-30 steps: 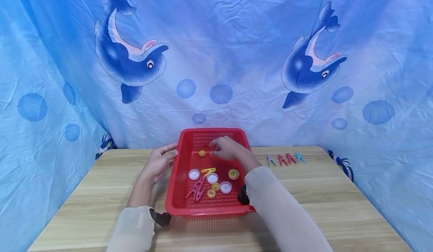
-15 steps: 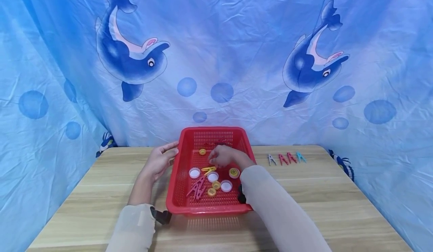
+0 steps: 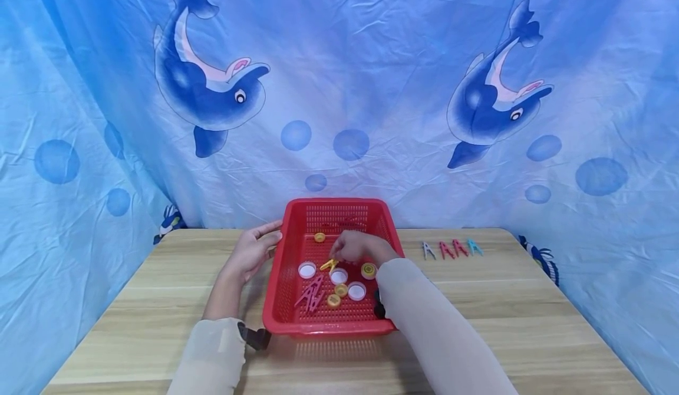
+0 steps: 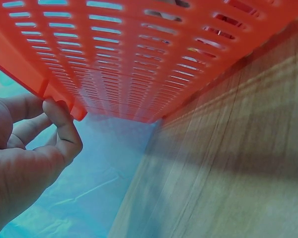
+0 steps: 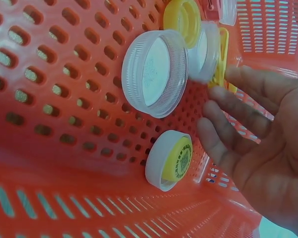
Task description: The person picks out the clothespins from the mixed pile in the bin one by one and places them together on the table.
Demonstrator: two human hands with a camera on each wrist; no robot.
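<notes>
While the left hand [image 3: 253, 257] grips the red basket [image 3: 329, 328], we see the right hand [image 3: 358, 246] pinching the yellow clothespin [image 3: 328, 265], its long axis slanting leftward and toward us.

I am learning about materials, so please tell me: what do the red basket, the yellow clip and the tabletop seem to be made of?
Red basket: apparently plastic, slightly glossy; slots pierce its walls and its rim catches light.
Yellow clip: probably plastic; it looks smooth and evenly coloured.
Tabletop: wood-look, low sheen, with pale grain streaks; solid wood or printed laminate, I cannot tell.
</notes>
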